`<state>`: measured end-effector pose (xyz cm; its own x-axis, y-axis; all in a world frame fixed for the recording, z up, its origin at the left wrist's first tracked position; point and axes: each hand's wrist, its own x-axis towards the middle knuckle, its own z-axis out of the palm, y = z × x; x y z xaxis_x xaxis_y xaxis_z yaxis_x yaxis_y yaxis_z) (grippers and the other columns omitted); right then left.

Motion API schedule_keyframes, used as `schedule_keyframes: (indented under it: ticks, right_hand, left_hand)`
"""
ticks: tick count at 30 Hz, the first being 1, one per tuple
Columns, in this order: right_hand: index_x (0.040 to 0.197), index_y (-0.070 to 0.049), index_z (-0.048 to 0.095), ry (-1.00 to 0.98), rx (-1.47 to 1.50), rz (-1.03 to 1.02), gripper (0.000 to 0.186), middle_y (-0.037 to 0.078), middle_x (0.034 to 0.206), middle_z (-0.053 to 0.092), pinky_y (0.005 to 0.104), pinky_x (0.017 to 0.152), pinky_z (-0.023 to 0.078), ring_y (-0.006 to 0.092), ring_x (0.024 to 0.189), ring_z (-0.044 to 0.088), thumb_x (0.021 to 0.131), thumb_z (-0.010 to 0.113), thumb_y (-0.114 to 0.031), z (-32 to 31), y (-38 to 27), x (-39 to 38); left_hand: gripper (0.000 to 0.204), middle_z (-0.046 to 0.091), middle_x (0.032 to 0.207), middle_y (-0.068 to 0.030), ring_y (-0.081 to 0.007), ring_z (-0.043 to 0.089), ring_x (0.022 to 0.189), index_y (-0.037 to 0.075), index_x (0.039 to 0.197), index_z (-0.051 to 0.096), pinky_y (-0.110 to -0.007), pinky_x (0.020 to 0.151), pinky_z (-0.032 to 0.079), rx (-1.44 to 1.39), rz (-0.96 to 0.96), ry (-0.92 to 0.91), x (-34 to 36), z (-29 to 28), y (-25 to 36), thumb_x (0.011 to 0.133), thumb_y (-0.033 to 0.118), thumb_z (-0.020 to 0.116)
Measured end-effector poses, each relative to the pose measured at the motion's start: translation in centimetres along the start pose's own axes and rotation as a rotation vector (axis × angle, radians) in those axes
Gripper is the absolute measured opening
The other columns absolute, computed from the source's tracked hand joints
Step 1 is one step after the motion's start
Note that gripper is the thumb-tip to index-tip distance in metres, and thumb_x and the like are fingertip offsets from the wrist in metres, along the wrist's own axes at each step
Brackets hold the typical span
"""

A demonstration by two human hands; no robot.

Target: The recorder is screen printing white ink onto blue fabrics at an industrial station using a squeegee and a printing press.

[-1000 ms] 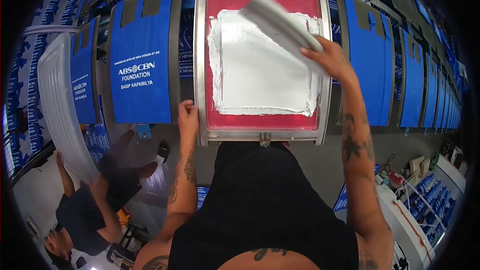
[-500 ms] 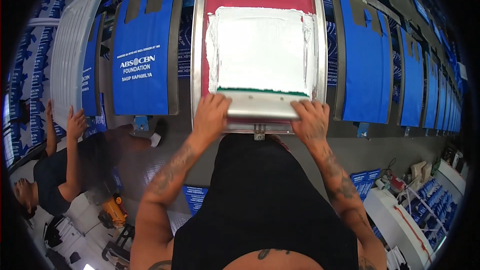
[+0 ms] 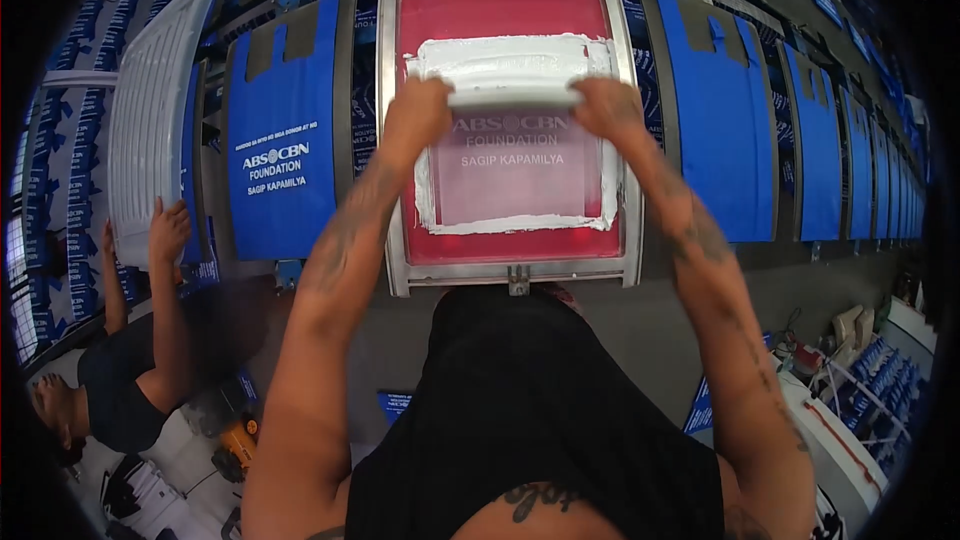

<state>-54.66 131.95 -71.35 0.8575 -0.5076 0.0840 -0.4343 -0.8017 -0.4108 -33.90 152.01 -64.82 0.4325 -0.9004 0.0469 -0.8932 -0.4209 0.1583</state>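
Observation:
A silver printing squeegee (image 3: 512, 92) lies across the far part of a screen-printing screen with a metal frame (image 3: 450, 272). Its left end is gripped by my left hand (image 3: 424, 110), its right end by my right hand (image 3: 608, 105); both are closed and a little blurred. Thick white ink (image 3: 500, 52) is heaped just beyond the squeegee and runs in ridges down both sides. Nearer me, the red mesh (image 3: 500, 5) shows a thin whitish film with pale lettering. What lies under the screen is mostly hidden.
Blue fabric pieces on grey boards flank the screen: a printed one (image 3: 285, 100) on the left, an unprinted one (image 3: 715, 150) on the right, with more in a row beyond. At far left, a co-worker's hands (image 3: 170, 230) hold another screen or ribbed translucent panel (image 3: 150, 130).
Both hands have pushed the squeegee from the near end of the screen to the far part. White ink that covered the mesh is now gathered beyond it, exposing the lettering.

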Motion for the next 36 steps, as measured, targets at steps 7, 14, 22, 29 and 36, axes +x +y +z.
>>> schedule_keyframes:
  ticks: [7,14,22,29,36]
  right_hand:
    - [0.086,-0.017,0.069,0.094,0.117,-0.013,0.033,0.002,0.085,0.069,0.0412,0.067,0.045,0.0224,0.074,0.062,0.054,0.066,-0.011,0.6,-7.2,-18.6]
    - [0.101,-0.014,0.071,-0.025,-0.025,-0.001,0.034,0.015,0.092,0.07,0.0427,0.077,0.054,0.0305,0.086,0.068,0.07,0.062,-0.024,-1.7,-0.8,2.4]
    - [0.089,-0.015,0.071,0.077,0.151,-0.054,0.036,0.005,0.084,0.07,0.0402,0.07,0.047,0.0245,0.077,0.064,0.053,0.067,-0.011,0.3,-6.8,-20.5]
    - [0.089,-0.018,0.073,-0.022,-0.001,0.051,0.023,0.009,0.084,0.07,0.0438,0.071,0.053,0.0289,0.081,0.067,0.068,0.066,-0.02,0.5,-1.8,-2.8]
    - [0.101,-0.012,0.071,-0.288,-0.004,-0.015,0.039,0.015,0.092,0.07,0.0418,0.077,0.052,0.034,0.086,0.066,0.066,0.074,-0.029,-5.3,2.1,12.4]
  left_hand:
    - [0.038,0.059,0.097,-0.0075,-0.032,0.054,0.097,0.009,0.094,0.065,-0.042,0.074,0.053,-0.089,-0.056,-0.159,-17.8,-0.6,5.5,0.059,-0.004,0.067]
    - [0.021,0.067,0.091,-0.019,-0.0361,0.065,0.088,0.005,0.091,0.071,-0.045,0.078,0.054,0.129,0.031,-0.166,3.7,-1.1,-1.2,0.073,0.008,0.059]
    - [0.023,0.058,0.088,-0.0095,-0.0298,0.058,0.087,0.006,0.086,0.064,-0.041,0.067,0.053,-0.075,0.034,-0.098,-19.5,-1.6,6.2,0.065,-0.003,0.061]
    - [0.018,0.064,0.084,-0.0144,-0.035,0.057,0.092,0.004,0.083,0.07,-0.044,0.079,0.052,0.073,0.015,-0.107,-1.8,0.2,0.1,0.067,0.003,0.063]
    - [0.031,0.069,0.088,-0.0212,-0.0349,0.068,0.079,-0.001,0.09,0.071,-0.042,0.075,0.055,0.08,0.112,-0.426,14.1,-3.0,-4.8,0.064,0.016,0.074]
